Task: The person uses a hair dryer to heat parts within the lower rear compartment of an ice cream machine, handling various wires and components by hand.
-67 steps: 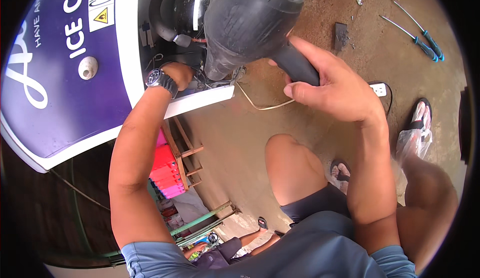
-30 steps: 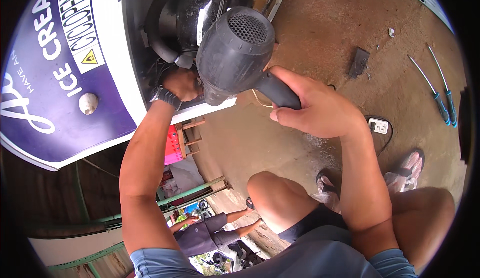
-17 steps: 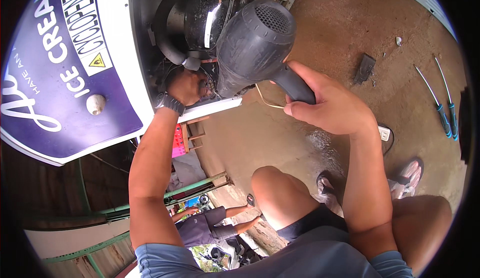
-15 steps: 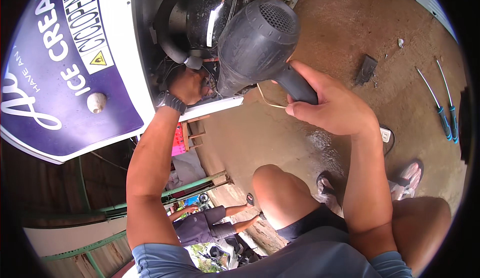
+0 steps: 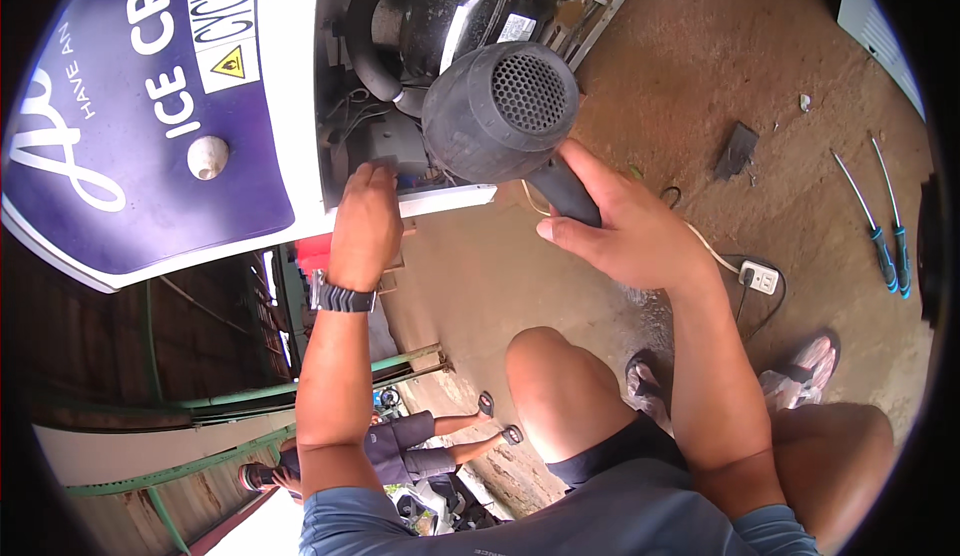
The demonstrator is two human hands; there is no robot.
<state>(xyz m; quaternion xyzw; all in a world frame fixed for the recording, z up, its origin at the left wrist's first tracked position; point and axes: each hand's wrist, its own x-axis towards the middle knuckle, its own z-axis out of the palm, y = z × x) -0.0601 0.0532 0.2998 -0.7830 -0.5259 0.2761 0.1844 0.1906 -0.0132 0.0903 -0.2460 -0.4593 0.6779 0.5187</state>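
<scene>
My right hand [image 5: 630, 226] grips the handle of a black hair dryer [image 5: 490, 116], its round mesh-covered back facing up. The dryer is over the open machine compartment of a white and purple ice cream freezer [image 5: 235, 156], with its nozzle hidden beneath the body. Inside are a black compressor [image 5: 470, 16], a thick black foam-covered pipe [image 5: 365, 41] and thin wires. My left hand [image 5: 368, 226], with a dark watch on the wrist, is at the compartment's lower white edge. Its fingers are curled together; their tips, and anything in them, are hidden.
Two long screwdrivers [image 5: 888, 256] with blue-black handles lie on the floor at right. Near my right forearm is a white extension socket [image 5: 762, 278] with a cord plugged in. A small black boxy object [image 5: 737, 151] lies farther off. Another person [image 5: 410, 446] is in the background.
My left hand has drawn back from among the wires to the compartment's edge. The hair dryer has shifted down and left in view, turning its mesh back more toward me.
</scene>
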